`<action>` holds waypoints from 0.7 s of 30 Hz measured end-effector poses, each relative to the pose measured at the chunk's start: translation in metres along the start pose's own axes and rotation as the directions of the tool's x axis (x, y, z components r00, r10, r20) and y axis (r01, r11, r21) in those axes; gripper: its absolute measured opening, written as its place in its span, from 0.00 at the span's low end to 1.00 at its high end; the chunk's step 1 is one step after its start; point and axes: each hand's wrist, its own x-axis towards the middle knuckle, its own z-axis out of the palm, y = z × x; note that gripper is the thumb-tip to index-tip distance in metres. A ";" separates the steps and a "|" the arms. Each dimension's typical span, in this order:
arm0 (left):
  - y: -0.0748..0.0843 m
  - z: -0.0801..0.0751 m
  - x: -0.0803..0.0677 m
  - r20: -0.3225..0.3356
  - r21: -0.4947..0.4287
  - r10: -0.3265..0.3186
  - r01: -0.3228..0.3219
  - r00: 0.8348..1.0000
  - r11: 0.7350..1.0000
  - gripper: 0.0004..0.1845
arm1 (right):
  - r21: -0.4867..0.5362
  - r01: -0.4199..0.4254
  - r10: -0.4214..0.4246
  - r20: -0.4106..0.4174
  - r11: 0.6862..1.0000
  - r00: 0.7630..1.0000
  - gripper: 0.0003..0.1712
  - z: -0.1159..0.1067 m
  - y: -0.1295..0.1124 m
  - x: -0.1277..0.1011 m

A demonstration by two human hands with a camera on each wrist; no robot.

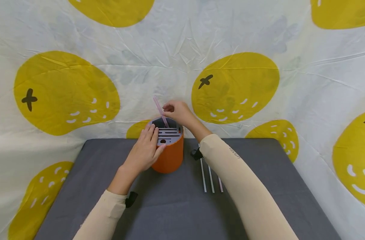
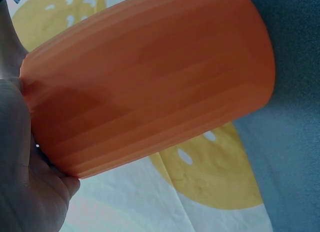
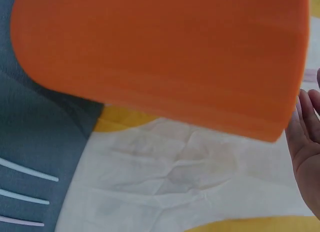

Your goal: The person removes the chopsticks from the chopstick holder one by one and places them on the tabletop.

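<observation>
An orange cylindrical holder (image 1: 168, 159) with a grey slotted top (image 1: 169, 134) stands at the back of the table. My left hand (image 1: 143, 150) rests along its left and front rim, fingers fairly straight. A pink drinking straw (image 1: 157, 104) leans out of the holder's rear compartment; its lower end is hidden inside. Close beside this straw is my right hand (image 1: 179, 112), its fingers loosely bent and a gap showing between thumb and index finger. The thumb tip is at or near the straw. In the right wrist view, the right hand (image 3: 306, 152) appears at the right edge.
Several thin straws lie on the grey table (image 1: 170, 213) right of the holder, including a whitish straw (image 1: 203, 176) and a pink straw (image 1: 220, 185), partly under my right forearm. A white cloth (image 1: 158, 80) with yellow fruit prints hangs directly behind the table.
</observation>
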 end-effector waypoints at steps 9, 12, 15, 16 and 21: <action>0.000 0.001 0.000 -0.002 0.005 -0.003 0.003 1.000 1.000 0.40 | -0.005 -0.015 0.015 -0.029 1.000 0.999 0.11 0.012 -0.007 0.004; 0.000 0.002 0.000 -0.004 0.007 -0.004 0.004 1.000 1.000 0.40 | -0.024 -0.017 0.016 -0.046 1.000 0.999 0.08 0.013 -0.007 0.004; 0.001 0.001 0.000 -0.002 0.003 -0.003 0.003 1.000 1.000 0.40 | -0.043 -0.023 0.020 -0.062 0.999 0.998 0.08 0.014 -0.006 0.003; 0.001 0.001 0.000 -0.003 0.006 -0.003 0.003 1.000 1.000 0.40 | -0.045 -0.024 0.021 -0.066 0.999 0.998 0.08 0.014 -0.006 0.003; 0.000 0.000 0.001 0.000 0.017 -0.008 0.008 1.000 1.000 0.40 | -0.033 -0.030 0.027 -0.090 0.999 0.996 0.09 0.012 -0.005 0.002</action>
